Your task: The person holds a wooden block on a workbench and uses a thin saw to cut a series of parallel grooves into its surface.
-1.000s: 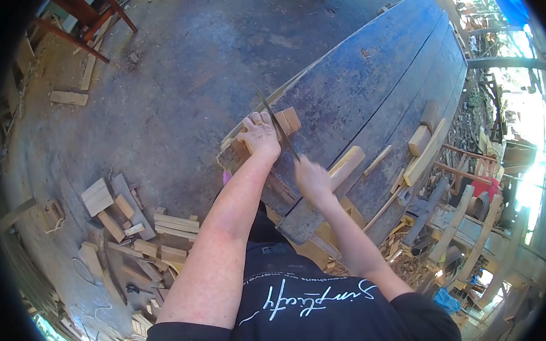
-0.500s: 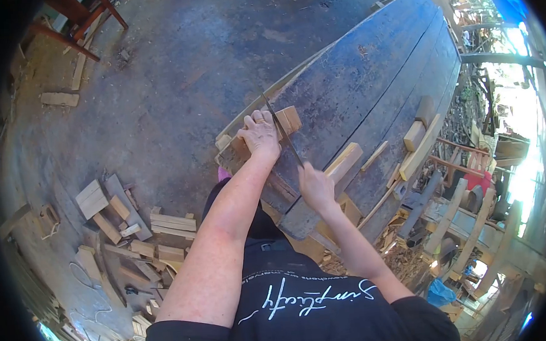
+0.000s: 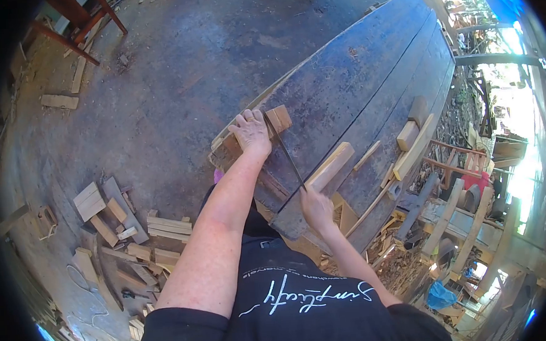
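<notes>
On the near left end of the dark plank workbench [image 3: 366,67] lies a short reddish-brown block of wood [image 3: 279,119]. My left hand [image 3: 250,133] presses down on it with the fingers curled over its top. In my right hand [image 3: 317,208] is a hand saw [image 3: 287,154], gripped at the near end; its handle is hidden by my fingers. The thin dark blade slants across the block, just right of my left fingers, and the far end of the block juts out past it.
A squared light timber [image 3: 331,165] lies right of the saw. Farther right on the bench are more blocks and a long strip [image 3: 417,147]. Offcuts [image 3: 168,228] litter the floor at left, near a loose cord [image 3: 84,282]. A red-brown chair [image 3: 80,23] stands far left.
My right hand has drawn back toward my body with the saw, so more blade shows on my side of the block. My left hand stays on the block. The view has shifted slightly.
</notes>
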A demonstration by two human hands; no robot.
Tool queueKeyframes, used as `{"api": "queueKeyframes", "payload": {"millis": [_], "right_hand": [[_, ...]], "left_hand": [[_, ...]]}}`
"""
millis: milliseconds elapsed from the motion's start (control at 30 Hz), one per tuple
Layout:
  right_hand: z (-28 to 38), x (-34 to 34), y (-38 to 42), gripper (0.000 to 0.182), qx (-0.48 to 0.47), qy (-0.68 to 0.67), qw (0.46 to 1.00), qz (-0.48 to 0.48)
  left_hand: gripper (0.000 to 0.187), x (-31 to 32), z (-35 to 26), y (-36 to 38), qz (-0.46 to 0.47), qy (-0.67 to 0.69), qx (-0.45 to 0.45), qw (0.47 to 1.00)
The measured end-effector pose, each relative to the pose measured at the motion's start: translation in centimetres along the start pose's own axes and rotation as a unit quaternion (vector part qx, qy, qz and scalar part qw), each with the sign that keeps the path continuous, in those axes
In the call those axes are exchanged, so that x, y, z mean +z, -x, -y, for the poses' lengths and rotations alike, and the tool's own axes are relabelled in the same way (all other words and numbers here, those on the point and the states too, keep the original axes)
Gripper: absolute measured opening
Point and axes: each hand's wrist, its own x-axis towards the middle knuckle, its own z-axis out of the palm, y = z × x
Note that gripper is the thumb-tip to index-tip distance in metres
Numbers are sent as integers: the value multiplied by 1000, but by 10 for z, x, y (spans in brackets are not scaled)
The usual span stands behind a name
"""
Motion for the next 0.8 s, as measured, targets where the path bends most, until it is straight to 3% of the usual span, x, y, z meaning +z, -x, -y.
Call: {"api": "queueKeyframes", "payload": {"millis": [67, 133, 200, 300, 367, 567, 800], "right_hand": [[-30, -14, 55, 24, 39, 15, 997, 65], [-49, -26, 88, 25, 46, 14, 996, 71], [-54, -28, 84, 26, 58, -9, 997, 47], [-33, -34, 40, 26, 55, -76, 996, -8], [-26, -15, -1, 24, -4, -72, 996, -56], [15, -4, -89, 24, -37, -66, 996, -47], [4, -4, -98, 25, -29, -15, 999, 2]], "left_hand": [[67, -4, 1, 3, 3, 14, 9, 1000], [69, -16, 3, 8, 22, 27, 12, 999], [72, -29, 6, 9, 42, 33, 21, 998], [58, -36, 7, 5, 61, 115, 10, 991], [40, -21, 6, 1, -73, 245, -34, 966], [42, -2, -19, 3, -185, 138, -102, 968], [44, -6, -23, 0, -167, 103, -122, 973]]}}
